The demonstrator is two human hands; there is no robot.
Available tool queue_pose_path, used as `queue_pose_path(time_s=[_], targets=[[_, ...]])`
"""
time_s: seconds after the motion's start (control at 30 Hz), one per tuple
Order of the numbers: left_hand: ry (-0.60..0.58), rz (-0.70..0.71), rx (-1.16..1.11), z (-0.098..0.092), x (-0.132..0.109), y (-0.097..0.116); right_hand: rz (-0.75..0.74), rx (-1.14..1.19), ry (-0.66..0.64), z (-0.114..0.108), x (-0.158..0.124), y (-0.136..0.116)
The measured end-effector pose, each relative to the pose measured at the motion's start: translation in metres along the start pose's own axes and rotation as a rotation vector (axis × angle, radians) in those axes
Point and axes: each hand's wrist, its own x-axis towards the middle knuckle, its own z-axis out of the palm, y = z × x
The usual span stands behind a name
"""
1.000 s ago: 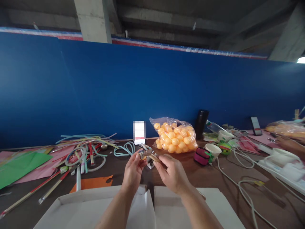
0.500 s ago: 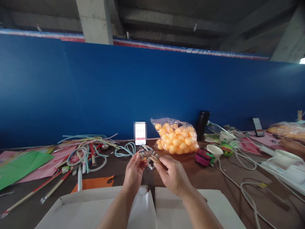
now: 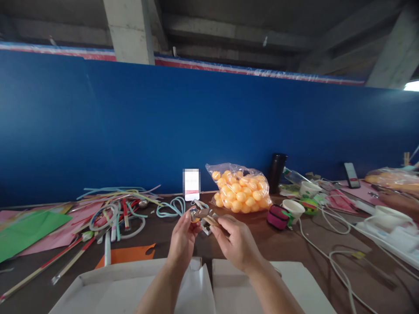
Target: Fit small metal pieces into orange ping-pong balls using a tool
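Observation:
Both hands are held close together above the table. My left hand [image 3: 183,237] is closed, thumb against fingers, on a small shiny metal piece [image 3: 193,213]; some orange shows beneath it. My right hand [image 3: 237,240] pinches the pale wooden handle of a small tool [image 3: 212,221]. The tool's brownish-grey end reaches left to the metal piece and looks to touch it; its exact kind is unclear. Between and behind the hands is a small open white box [image 3: 207,231], partly hidden, with something dark inside.
White cardboard [image 3: 137,283] lies under my forearms. Behind stand a phone [image 3: 191,185] and a bag of orange balls [image 3: 240,192]. Coloured tubes [image 3: 114,213] and paper [image 3: 32,231] fill the left. Right are a purple pouch [image 3: 277,217], paper cups [image 3: 293,209], a black bottle [image 3: 278,172] and white cables [image 3: 340,272].
The camera view has shifted slightly. The tool's end has tilted a little at the metal piece, and more of the white box shows. Both hands keep their grips.

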Motion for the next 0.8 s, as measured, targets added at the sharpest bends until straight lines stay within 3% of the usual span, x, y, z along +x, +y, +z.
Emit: queue_pose_path(time_s=[0.8], targets=[[0.072,-0.014,-0.011,0.0012,0.0015,-0.0008,0.033,-0.027,-0.043,0.0019,-0.0001,0.0037]])
